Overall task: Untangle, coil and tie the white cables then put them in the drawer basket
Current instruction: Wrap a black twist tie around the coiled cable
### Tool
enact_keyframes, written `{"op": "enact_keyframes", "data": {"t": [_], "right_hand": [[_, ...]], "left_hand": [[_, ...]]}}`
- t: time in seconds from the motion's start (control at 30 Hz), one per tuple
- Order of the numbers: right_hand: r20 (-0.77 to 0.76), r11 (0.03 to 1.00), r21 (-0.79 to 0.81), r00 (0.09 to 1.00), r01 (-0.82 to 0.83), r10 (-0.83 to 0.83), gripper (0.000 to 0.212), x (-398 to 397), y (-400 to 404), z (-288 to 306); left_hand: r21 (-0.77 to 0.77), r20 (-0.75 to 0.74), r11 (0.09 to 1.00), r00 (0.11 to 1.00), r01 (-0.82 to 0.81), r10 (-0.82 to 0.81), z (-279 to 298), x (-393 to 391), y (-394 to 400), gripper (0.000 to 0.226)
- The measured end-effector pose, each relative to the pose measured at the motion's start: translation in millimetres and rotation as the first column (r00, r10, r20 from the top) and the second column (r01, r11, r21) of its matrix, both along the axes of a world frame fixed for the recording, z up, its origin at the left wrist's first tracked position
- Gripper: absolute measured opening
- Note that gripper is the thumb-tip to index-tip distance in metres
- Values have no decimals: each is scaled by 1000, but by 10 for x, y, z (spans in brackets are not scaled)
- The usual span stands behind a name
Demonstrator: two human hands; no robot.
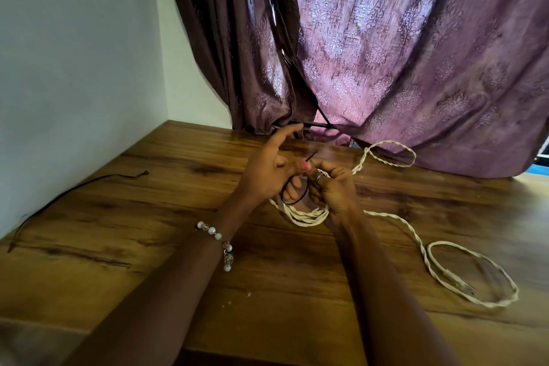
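A coiled bundle of white twisted cable hangs over the wooden table, gripped by my right hand. My left hand pinches a thin black tie that loops around the bundle, its end sticking up between both thumbs; the index finger points outward. More of the white cable trails right in a loop with a plug end, and another loop lies near the curtain. No drawer basket is in view.
A purple patterned curtain hangs over the table's far edge, with a dark cable beneath it. Another thin black tie lies along the white wall at the left.
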State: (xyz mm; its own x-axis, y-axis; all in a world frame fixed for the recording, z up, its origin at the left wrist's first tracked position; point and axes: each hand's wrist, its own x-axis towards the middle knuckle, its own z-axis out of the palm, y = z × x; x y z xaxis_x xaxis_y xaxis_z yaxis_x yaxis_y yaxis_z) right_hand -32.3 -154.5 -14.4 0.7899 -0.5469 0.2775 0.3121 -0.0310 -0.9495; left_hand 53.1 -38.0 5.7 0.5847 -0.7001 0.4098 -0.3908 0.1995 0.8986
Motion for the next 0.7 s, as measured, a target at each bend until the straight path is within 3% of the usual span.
{"op": "enact_keyframes", "data": {"t": [0.23,0.4,0.57,0.7], "right_hand": [[-43,992,-111,998,-58,53,19,-82,26,107],[-79,984,-136,991,-118,108,14,-90,38,123],[-100,962,-147,970,-232,219,20,-77,13,94],[-115,942,-166,955,-291,275,19,-84,7,106]], "left_hand": [[-11,-116,1000,993,10,-11,76,-57,37,10],[-59,-153,971,963,-231,220,120,2,44,10],[-149,-329,866,850,-477,411,93,192,75,7],[-165,-607,807,703,-568,370,89,342,80,17]]}}
